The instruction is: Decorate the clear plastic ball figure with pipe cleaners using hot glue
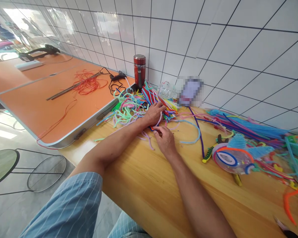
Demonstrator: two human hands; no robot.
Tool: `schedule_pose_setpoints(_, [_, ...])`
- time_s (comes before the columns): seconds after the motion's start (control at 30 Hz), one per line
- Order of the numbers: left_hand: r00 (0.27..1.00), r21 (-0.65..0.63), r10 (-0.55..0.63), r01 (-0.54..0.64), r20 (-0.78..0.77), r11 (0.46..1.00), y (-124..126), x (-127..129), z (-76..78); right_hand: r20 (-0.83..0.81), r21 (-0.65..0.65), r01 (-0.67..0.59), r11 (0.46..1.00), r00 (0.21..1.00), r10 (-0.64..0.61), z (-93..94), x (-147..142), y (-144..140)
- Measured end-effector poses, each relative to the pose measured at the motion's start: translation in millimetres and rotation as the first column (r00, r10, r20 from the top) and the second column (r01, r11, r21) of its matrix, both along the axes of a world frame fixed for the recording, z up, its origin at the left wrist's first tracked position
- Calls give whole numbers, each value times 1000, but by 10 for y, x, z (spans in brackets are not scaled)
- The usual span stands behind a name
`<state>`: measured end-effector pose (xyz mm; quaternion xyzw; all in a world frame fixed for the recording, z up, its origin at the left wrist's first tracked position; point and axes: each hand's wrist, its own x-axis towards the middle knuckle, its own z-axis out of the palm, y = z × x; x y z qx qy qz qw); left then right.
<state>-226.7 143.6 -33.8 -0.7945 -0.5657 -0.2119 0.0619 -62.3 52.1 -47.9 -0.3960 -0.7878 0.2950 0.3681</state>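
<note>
My left hand (pixel 154 114) rests on a heap of pipe cleaners, its fingers stretched over a multicoloured bundle of pipe cleaners (pixel 151 92). Pale green curled pipe cleaners (pixel 126 105) lie to its left. Just below, my right hand (pixel 166 140) is closed in a pinch close to the tabletop. A short dark blue and orange pipe cleaner piece (pixel 151 128) shows at its fingertips. Lilac pipe cleaners (pixel 147 137) lie beside the right hand. A fish-like figure (pixel 232 158), a clear bottle body trimmed with pipe cleaners, stands farther right.
A red thermos (pixel 139 71), a clear container (pixel 167 90) and a blurred-out phone (pixel 190 92) stand by the tiled wall. Pliers (pixel 210 153) with green-yellow handles and long blue pipe cleaners (pixel 258 125) lie right. An orange folding table (pixel 64 109) adjoins on the left, near a stool (pixel 2 165).
</note>
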Motion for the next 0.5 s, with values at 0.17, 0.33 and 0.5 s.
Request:
schedule_pose_setpoints(0.17, [1000,28,3,-4,25,1000,-4,-3,-25,-2,-2,1,1000,1000,-1,8,2,-3])
schedule_pose_setpoints(0.33, [999,50,14,-16,40,999,-2,9,-39,-4,-3,-4,1000,1000,4,0,7,1])
schedule_pose_setpoints(0.5, [998,66,31,-35,61,997,2,0,-43,-2,1,-2,1000,1000,2,-16,7,5])
